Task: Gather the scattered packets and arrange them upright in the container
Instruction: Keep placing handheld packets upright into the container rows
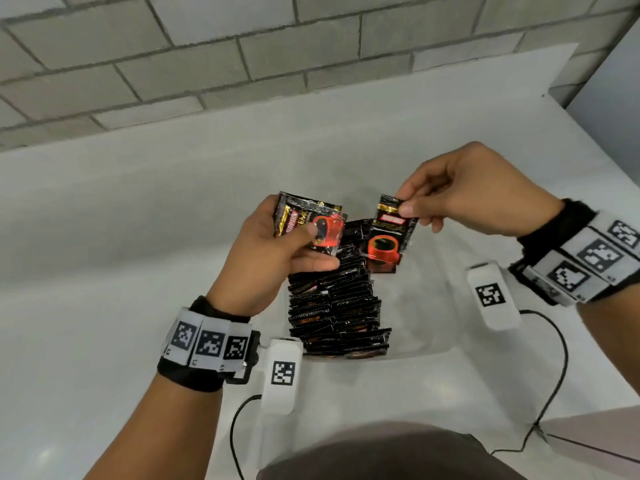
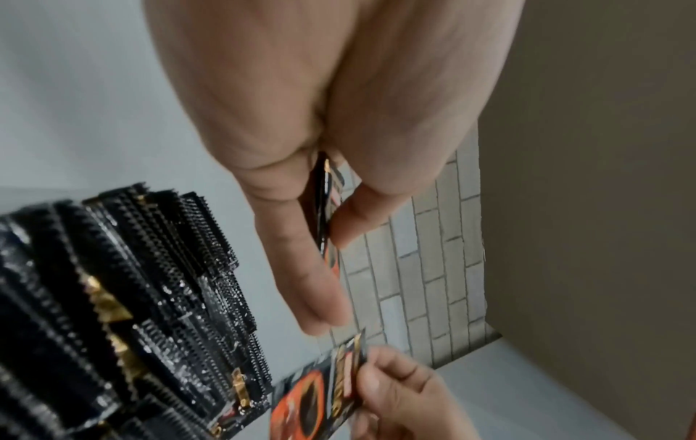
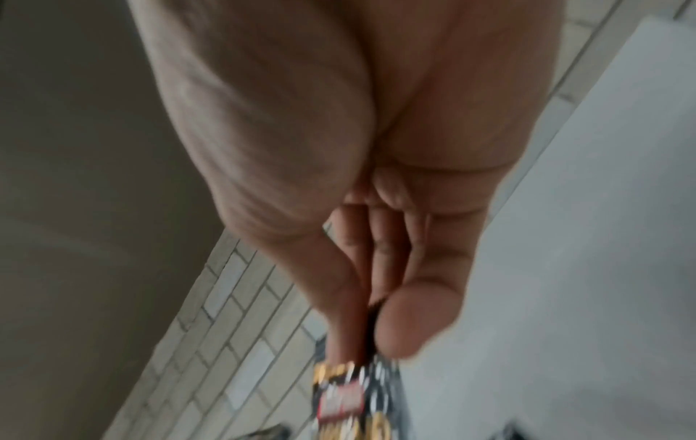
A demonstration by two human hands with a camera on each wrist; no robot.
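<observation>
My left hand [image 1: 277, 244] holds a small stack of black coffee packets [image 1: 311, 223] with a red cup print, thumb pressed on top. My right hand [image 1: 450, 199] pinches a single black packet [image 1: 388, 237] by its top edge, so it hangs just right of the stack. Below both hands a clear container [image 1: 415, 306] holds a long row of packets [image 1: 336, 306] standing on edge. The left wrist view shows the stack's edge [image 2: 324, 205] between thumb and fingers, the serrated tops of the row [image 2: 150, 297] and the right hand's packet [image 2: 320, 396]. The right wrist view shows its pinched packet [image 3: 346, 396], blurred.
The container sits on a white tabletop [image 1: 138, 237] against a grey brick wall [image 1: 207, 46]. The table's right edge [image 1: 595, 140] drops off near the right hand. Black cables [image 1: 554, 375] trail from the wrist bands toward my body.
</observation>
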